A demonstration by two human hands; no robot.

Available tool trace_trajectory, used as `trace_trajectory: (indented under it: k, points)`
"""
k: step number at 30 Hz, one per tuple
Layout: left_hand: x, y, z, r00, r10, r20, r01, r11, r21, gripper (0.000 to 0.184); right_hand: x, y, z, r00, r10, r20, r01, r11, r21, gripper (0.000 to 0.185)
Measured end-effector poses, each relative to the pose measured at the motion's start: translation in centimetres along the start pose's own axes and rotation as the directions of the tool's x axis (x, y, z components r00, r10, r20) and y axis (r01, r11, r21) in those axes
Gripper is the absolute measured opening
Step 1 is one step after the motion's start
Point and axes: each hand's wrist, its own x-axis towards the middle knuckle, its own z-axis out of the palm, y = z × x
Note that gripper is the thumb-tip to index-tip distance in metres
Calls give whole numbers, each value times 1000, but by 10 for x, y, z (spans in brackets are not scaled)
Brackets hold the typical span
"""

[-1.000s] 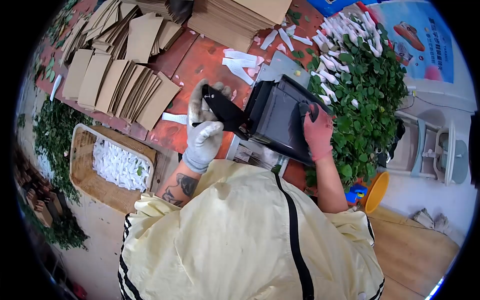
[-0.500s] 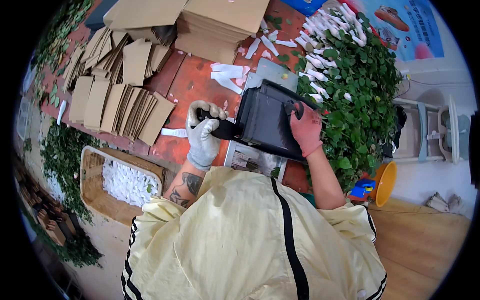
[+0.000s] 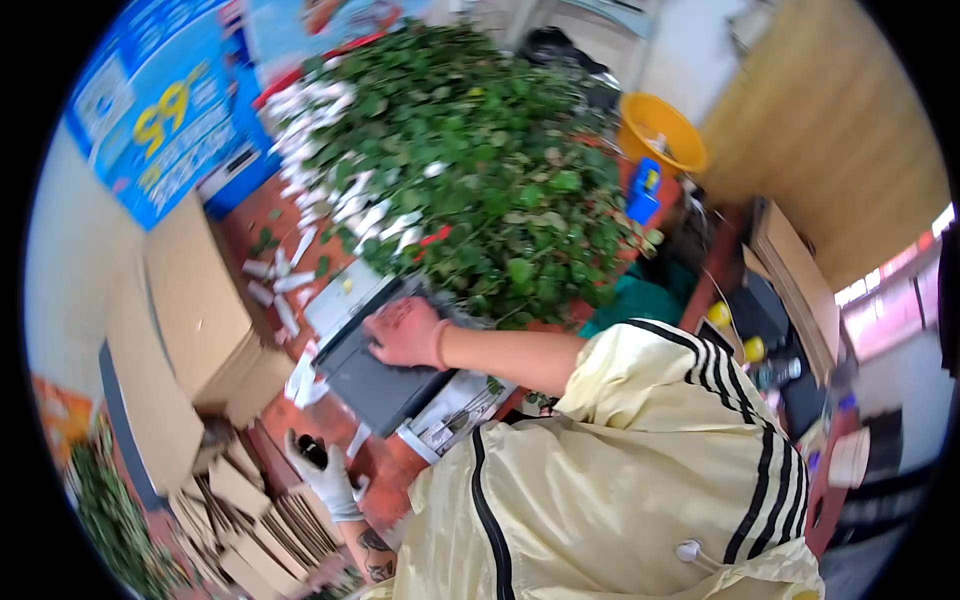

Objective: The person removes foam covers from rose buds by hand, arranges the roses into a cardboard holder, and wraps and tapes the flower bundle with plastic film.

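My left hand (image 3: 325, 481), in a whitish glove, is closed around a black handle (image 3: 312, 452) whose round end shows. It is beside the lower left of a dark rectangular tray-like panel (image 3: 375, 385); blur hides whether the handle joins it. My right hand (image 3: 408, 335), in a pink glove, lies on the panel with its fingers reaching left, holding nothing that I can see. Behind the panel is a grey metal plate (image 3: 340, 305). A white-edged box (image 3: 455, 418) with small items sits at the panel's near side.
A large heap of leafy rose stems (image 3: 480, 150) with white-sleeved heads (image 3: 315, 110) lies behind. Cardboard sheets (image 3: 200, 300) are stacked left, with folded cardboard pieces (image 3: 285, 535) nearer. Loose white sleeves (image 3: 285, 280) lie on the red table (image 3: 385, 485). A yellow basin (image 3: 665, 130) stands right.
The view has swung to the right, so the table appears rotated and blurred. My left hand still grips the black handle, lower and farther left in view. My right hand remains at the dark panel.
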Motion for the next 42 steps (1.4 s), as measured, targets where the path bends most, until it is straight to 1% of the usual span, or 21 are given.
trace_trajectory:
  k: [2, 4, 6, 7, 8, 9, 12, 15, 17, 18, 20, 22, 24, 26, 28, 29, 31, 34, 35, 40, 42]
  points:
    - [24, -5, 8, 973, 177, 149, -230, 808, 542, 83, 3, -5, -4, 1000, 30, 1, -29, 999, -38, 35]
    - [39, 24, 19, 967, -103, 233, -127, 597, 792, 86, -3, -2, -6, 999, 47, 22, -46, 997, -55, 35]
    - [56, 5, 22, 960, -41, 278, -217, 519, 827, 87, -12, -8, 6, 990, -48, -129, 28, 988, -151, 39]
    - [59, -15, 11, 963, 8, 270, -246, 442, 863, 88, -21, -19, -21, 1000, -3, 26, 5, 994, -106, 49]
    - [66, -11, 12, 920, 29, 390, -368, 400, 839, 88, -41, -22, -19, 983, -101, -152, 67, 974, -215, 54]
    - [63, -9, 10, 938, -32, 345, -297, 441, 847, 84, -63, -26, -17, 923, -212, -321, 106, 942, -317, 59]
    - [62, -16, 16, 962, -89, 256, -206, 375, 904, 85, -125, -33, -79, 981, -121, -153, 153, 964, 217, 57]
    - [60, -11, 2, 954, -76, 289, -229, 434, 871, 78, -195, 4, -80, 989, 131, -74, -77, 865, 495, 51]
    - [50, 19, -8, 936, 281, 214, -349, 651, 674, 66, -212, 26, -107, 935, 353, 42, -298, 716, 631, 42]
    - [41, 44, -1, 937, 332, 108, -307, 639, 705, 54, -226, 50, -109, 927, 374, 34, -313, 720, 619, 42]
    - [22, 83, 20, 898, 433, 76, -424, 805, 415, 46, -257, 111, -98, 715, 669, -201, -365, 603, 709, 31]
    - [5, 130, 58, 847, 443, 293, -529, 660, 533, 38, -274, 185, -113, 533, 835, -136, -162, 258, 952, 24]
    - [-3, 141, 102, 715, 476, 511, -697, 535, 477, 41, -290, 277, -128, 349, 856, -382, -123, 446, 887, 21]
    - [1, 144, 135, 728, 292, 620, -677, 450, 582, 50, -279, 321, -172, 113, 887, -447, -364, 456, 812, 24]
    - [11, 125, 150, 755, 219, 619, -655, 295, 695, 52, -298, 420, -167, 10, 747, -665, -645, 513, 567, 32]
    - [15, 121, 151, 765, 229, 602, -643, 315, 698, 52, -298, 444, -175, 8, 750, -662, -639, 513, 573, 32]
    - [18, 119, 154, 780, 229, 583, -626, 295, 722, 51, -296, 481, -187, -49, 909, -415, -696, 267, 667, 41]
    - [15, 114, 157, 783, 254, 568, -622, 275, 733, 52, -294, 555, -169, -49, 964, -260, -640, 170, 750, 45]
    - [14, 115, 158, 788, 258, 559, -615, 308, 726, 53, -289, 563, -167, 31, 986, -161, -341, 162, 926, 41]
    - [15, 114, 160, 806, 247, 538, -592, 326, 737, 56, -276, 583, -157, 201, 979, 20, -2, -20, 1000, 29]
    - [16, 112, 158, 793, 265, 549, -610, 362, 705, 58, -271, 586, -153, 338, 941, -8, 164, -51, 985, 31]
